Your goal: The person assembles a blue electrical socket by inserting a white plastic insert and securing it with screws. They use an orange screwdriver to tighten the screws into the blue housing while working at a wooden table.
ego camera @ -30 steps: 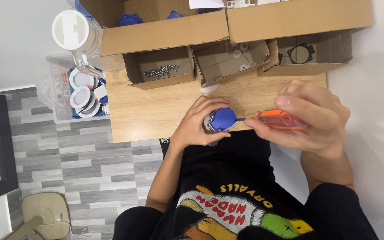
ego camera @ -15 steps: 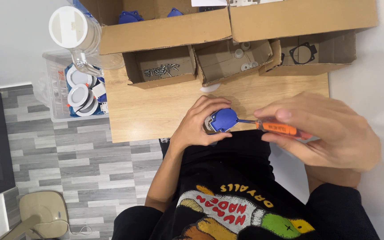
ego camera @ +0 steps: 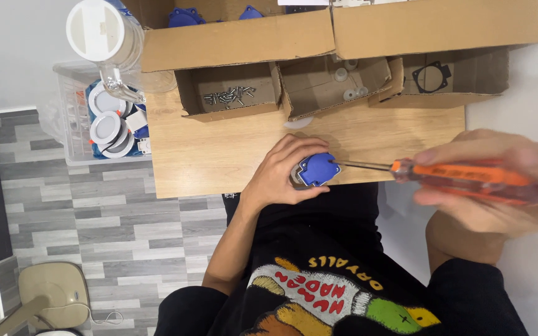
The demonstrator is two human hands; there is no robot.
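Right hand: the right hand (ego camera: 499,186), nearest the camera and blurred, was closed around the orange handle of a screwdriver (ego camera: 462,177), whose thin shaft reached left to the blue part.
Left hand: the left hand (ego camera: 284,171) was cupped around a small blue part (ego camera: 316,168), fingers curled over its left side, pinning it at the near edge of the wooden table (ego camera: 219,155).
Blue part: it sat at the table's near edge, with the screwdriver tip touching its right side.
Risk: the tip could probably slip off and jab the fingers beside it, since the left hand gripped so close; the part could also tip over the table's near edge if pushed sideways.
Boxes: beyond the hands stood open cardboard boxes; one (ego camera: 231,93) held loose screws, the middle one (ego camera: 337,84) small white pieces, the right one (ego camera: 449,78) a black gasket.
Far left: a clear bin (ego camera: 76,130) of white and blue parts stood beside the table, with a clear white-lidded jug (ego camera: 104,31) above it.
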